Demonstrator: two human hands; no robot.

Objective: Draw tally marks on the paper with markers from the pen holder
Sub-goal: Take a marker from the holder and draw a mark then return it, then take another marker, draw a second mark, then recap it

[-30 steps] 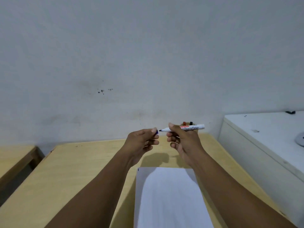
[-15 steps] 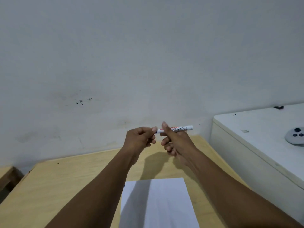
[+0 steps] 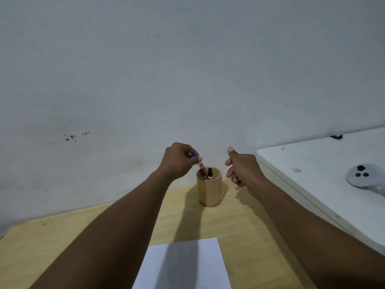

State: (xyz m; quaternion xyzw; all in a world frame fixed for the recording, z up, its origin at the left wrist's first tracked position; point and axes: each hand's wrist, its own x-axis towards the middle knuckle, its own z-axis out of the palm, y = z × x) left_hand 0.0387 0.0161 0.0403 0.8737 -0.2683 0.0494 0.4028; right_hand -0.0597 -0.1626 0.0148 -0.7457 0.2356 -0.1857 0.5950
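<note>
The paper lies nearest me at the bottom edge, flat on the wooden desk, with both forearms reaching out over it. Past the sheet, the pen holder stands upright near the wall, a red-capped marker and a black-capped marker standing in it. My left hand is just up and left of the holder's mouth, fingers pinched on a blue-capped marker whose long axis slopes down and right, lower end at the rim, though I can't quite tell whether it is inside. My right hand sits apart on the holder's right, fingers loosely curled around nothing that I can see. I judge the left is the nearer hand, and the move turns on sliding along that slope.
</note>
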